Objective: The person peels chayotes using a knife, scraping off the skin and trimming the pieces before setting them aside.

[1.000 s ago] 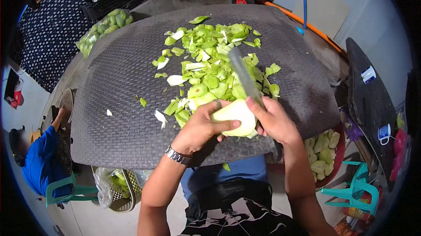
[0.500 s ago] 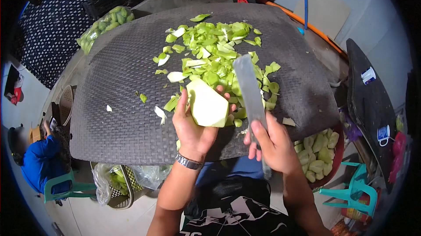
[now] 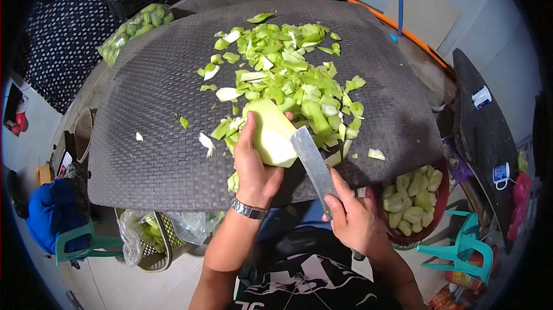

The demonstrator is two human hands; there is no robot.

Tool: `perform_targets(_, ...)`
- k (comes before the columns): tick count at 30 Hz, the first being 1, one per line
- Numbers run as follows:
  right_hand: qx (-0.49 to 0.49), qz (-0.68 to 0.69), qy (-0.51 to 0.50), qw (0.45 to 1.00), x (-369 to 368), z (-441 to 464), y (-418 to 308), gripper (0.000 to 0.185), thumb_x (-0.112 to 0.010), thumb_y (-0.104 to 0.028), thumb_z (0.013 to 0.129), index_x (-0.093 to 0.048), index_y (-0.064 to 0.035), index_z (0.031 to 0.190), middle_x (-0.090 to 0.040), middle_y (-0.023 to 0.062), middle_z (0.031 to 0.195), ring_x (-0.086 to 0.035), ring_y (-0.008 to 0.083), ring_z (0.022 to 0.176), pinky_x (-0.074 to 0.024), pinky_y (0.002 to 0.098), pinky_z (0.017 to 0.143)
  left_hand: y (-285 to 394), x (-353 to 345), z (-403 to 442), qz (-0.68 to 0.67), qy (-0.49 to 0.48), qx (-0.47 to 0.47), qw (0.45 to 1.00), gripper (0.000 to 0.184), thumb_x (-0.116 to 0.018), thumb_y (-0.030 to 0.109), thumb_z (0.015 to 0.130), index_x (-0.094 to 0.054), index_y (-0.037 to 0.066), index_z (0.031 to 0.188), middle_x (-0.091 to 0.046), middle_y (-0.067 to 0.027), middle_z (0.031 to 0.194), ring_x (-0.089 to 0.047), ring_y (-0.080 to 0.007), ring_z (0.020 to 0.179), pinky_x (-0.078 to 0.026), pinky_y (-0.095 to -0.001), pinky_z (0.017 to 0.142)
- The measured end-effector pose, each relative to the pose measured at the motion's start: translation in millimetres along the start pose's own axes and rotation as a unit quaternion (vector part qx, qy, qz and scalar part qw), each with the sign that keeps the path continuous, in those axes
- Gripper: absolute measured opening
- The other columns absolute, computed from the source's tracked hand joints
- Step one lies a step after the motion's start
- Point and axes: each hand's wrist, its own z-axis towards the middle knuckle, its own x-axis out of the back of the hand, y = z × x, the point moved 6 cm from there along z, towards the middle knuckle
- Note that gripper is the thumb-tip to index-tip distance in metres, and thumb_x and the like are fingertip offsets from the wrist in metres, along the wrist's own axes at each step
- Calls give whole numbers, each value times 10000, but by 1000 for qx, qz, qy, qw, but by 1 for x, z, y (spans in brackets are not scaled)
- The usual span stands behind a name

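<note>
Paring appears in hand, with the left hand (image 3: pixel 254 169) clamped on the fruit (image 3: pixel 269 134) over the table's (image 3: pixel 155 157) near side, the right hand (image 3: pixel 352 215) gripping the knife (image 3: pixel 314 163) at the fruit's right, the next stroke calling for clear fingers.

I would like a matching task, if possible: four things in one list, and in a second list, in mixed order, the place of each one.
Things:
1. knife
2. watch
3. peelings
4. fruit

Places:
A. in the left hand
B. on the table
C. in the right hand
D. around the left wrist

Right pairs: 1-C, 2-D, 3-B, 4-A.
</note>
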Motion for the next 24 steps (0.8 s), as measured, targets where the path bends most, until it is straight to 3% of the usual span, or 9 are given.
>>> perform_targets(10, 9, 129, -15, 992, -8, 13, 19, 536, -572, -84, 1063, -448, -74, 1585, -691, 72, 759, -697, 114, 624, -539, 276, 539, -10, -9, -8, 31, -11, 36, 999, 529, -503, 470, 1101, -576, 41, 1400, -734, -200, 1200, -730, -286, 1078, -577, -433, 985)
perform_targets(18, 33, 104, -39, 993, -4, 16, 20, 537, -571, -81, 1062, -436, -45, 1581, -726, 109, 803, -729, 143, 638, -577, 303, 561, -13, -3, -4, 115, -40, 80, 989, 543, -512, 480, 1092, -587, 29, 1384, -739, -192, 1185, -735, -291, 1086, -589, -439, 963)
perform_targets(21, 67, 94, -52, 992, 4, 17, 20, 536, -568, -71, 1060, -438, -42, 1578, -722, 117, 799, -723, 141, 631, -579, 307, 568, -11, -5, -4, 124, -56, 104, 985, 483, -504, 426, 1114, -627, 3, 1313, -753, -149, 1134, -750, -234, 1018, -598, -388, 921)
perform_targets(24, 77, 101, -78, 989, 12, 18, 21, 539, -565, -62, 1059, -435, -43, 1582, -712, 107, 790, -701, 128, 613, -570, 298, 567, -12, -1, -2, 160, -76, 138, 975, 534, -528, 472, 1084, -596, 22, 1362, -745, -200, 1145, -761, -293, 991, -618, -429, 901)
